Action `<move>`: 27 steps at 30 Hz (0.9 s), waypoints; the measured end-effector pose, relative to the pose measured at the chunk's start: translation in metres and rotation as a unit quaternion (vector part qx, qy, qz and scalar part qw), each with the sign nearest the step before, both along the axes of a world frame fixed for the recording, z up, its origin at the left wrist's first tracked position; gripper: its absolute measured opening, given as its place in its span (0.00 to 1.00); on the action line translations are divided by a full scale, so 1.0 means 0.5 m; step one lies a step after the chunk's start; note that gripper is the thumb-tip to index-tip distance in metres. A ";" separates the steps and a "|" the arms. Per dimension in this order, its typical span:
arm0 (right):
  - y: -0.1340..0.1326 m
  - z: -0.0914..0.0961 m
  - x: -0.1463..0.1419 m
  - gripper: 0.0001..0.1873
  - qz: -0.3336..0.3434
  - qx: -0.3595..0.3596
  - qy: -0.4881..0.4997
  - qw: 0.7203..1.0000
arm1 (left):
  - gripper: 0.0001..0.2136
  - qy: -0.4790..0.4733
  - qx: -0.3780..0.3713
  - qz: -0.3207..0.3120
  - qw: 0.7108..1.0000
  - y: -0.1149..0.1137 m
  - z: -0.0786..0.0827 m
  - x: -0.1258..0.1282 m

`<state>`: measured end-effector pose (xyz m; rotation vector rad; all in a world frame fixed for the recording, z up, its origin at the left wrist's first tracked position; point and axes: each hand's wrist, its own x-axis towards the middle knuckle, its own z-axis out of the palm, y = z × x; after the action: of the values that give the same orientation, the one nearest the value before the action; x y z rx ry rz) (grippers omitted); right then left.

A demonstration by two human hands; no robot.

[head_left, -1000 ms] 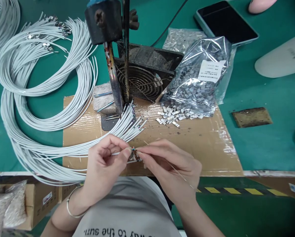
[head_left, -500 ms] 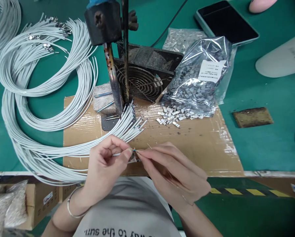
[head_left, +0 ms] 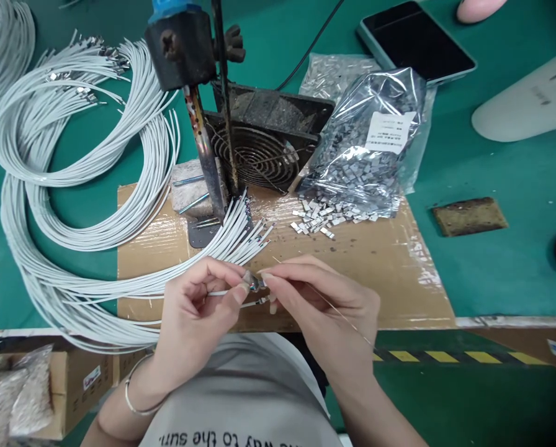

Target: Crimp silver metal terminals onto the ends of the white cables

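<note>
My left hand (head_left: 202, 313) is closed, thumb and forefinger pinching a white cable (head_left: 218, 292) near its tip. A small metal connector (head_left: 258, 284) shows at that tip, between my two hands. My right hand (head_left: 334, 310) pinches the connector's far end with thumb and forefinger. A thin solder wire (head_left: 345, 318) also runs through the right hand and across its back. Just below, a second cable end with a metal connector (head_left: 262, 301) lies by the right fingers. Behind the hands, loose cable ends (head_left: 241, 233) fan out beneath the soldering iron tip (head_left: 208, 167).
A fan (head_left: 259, 155) stands behind the iron. Small metal connectors (head_left: 322, 217) lie spilled before a plastic bag (head_left: 371, 149) on the cardboard (head_left: 375, 267). Coiled white cables (head_left: 40, 174) fill the left. A phone (head_left: 417, 40), sponge (head_left: 470, 217) and white cup (head_left: 524, 99) are at right.
My right hand has turned and shifted slightly left, and its fingers now grip the connector's end. The metal connector and a second cable end have come into sight.
</note>
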<state>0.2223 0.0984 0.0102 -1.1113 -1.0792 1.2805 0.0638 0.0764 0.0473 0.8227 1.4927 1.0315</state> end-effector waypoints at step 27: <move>-0.003 -0.009 -0.003 0.15 0.017 0.033 -0.020 0.999 | 0.10 0.010 0.047 -0.008 0.999 0.004 -0.011 0.005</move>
<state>0.2207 0.0968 0.0055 -1.0763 -1.1660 1.2442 0.0665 0.0785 0.0418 0.9122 1.4611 1.0903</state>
